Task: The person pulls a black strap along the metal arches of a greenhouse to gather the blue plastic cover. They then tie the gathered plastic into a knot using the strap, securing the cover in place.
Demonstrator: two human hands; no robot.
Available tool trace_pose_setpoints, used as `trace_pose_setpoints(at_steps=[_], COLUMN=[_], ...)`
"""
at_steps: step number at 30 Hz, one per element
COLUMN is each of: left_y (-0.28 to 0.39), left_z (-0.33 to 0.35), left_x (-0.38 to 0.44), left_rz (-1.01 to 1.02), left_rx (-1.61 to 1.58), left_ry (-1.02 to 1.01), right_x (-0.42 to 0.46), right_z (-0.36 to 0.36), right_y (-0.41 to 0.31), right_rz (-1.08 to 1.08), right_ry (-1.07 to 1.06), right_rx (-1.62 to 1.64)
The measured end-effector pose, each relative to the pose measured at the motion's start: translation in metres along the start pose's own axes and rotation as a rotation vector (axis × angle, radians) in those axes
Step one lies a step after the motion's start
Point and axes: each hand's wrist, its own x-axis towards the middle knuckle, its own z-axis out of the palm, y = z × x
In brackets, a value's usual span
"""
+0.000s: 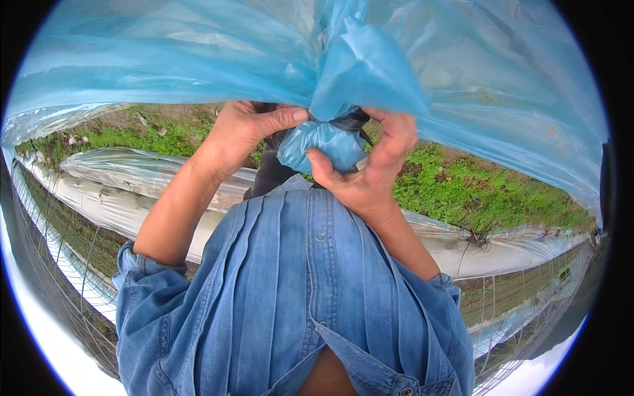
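A large sheet of translucent blue plastic film (198, 64) spreads before me, gathered at its middle into a twisted neck. Around that neck runs a black band (349, 121), and a puffed bunch of the same film (324, 146) bulges out below it. My left hand (247, 126) pinches at the band's left side, its thumb against the neck and its other fingers partly hidden. My right hand (379, 158) has its fingers at the band's right end; its thumb rests on the bunch. A loose flap of film (371, 64) stands up above the band and partly covers the right fingertips.
Low green plants (446, 183) grow on the soil beneath the sheet. A long roll of whitish plastic film (109, 208) crosses behind my body, with wire mesh (64, 242) beyond it. My denim shirt (297, 277) fills the lower middle.
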Motion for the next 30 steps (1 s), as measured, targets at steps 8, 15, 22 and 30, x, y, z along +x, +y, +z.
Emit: trace_pose_setpoints(at_steps=[8,15,22,30], left_y=[0.016,0.009,-0.014,-0.047], left_z=[0.001,0.004,-0.003,0.001], left_x=[-0.002,-0.007,0.027,0.025], left_rz=[0.046,-0.018,0.101,0.283], left_rx=[0.135,-0.003,-0.056,0.091], left_ry=[-0.03,0.003,-0.055,-0.027], right_x=[-0.004,-0.003,0.015,0.057], right_z=[0.016,0.019,0.014,-0.027], right_y=[0.002,0.003,-0.002,-0.009], right_rz=[0.006,0.048,0.052,0.135], right_ry=[0.162,0.177,0.075,-0.29], right_rx=[-0.007,0.163,-0.035,-0.202])
